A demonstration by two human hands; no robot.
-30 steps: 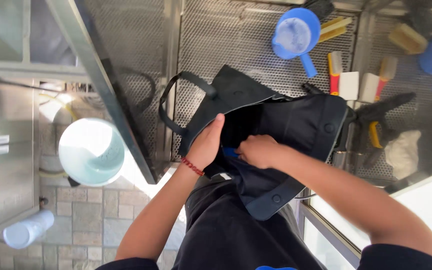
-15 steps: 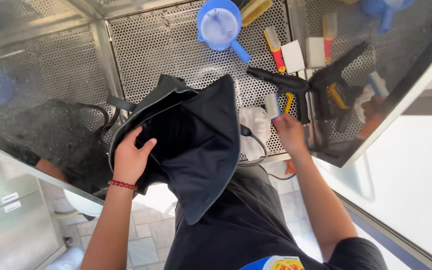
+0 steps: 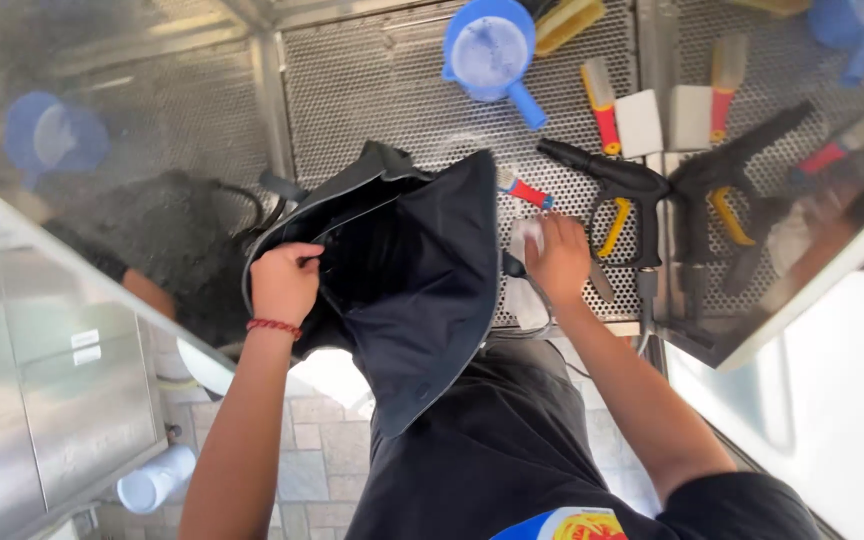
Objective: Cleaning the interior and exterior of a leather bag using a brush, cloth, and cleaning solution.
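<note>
My left hand [image 3: 285,283], with a red cord at the wrist, grips the rim of an open black bag [image 3: 422,270] that lies on a perforated metal work surface [image 3: 372,100], its flap hanging toward me. My right hand [image 3: 558,258] rests on a white cloth [image 3: 524,262] beside the bag, fingers closing on it. A small red-handled brush [image 3: 524,188] lies just above that hand. A black spray gun with a yellow trigger [image 3: 612,190] lies to the right of it.
A blue scoop [image 3: 492,52] lies at the back. Red-handled brushes [image 3: 600,100] and white blocks [image 3: 640,122] lie beyond the spray gun. Shiny steel walls left and right mirror the scene. A white bucket rim [image 3: 202,365] and tiled floor [image 3: 307,450] lie below.
My right hand came out of the bag, reached to the tools on the right, then drew back onto the white cloth. My left hand still holds the bag's rim. The view shifted.
</note>
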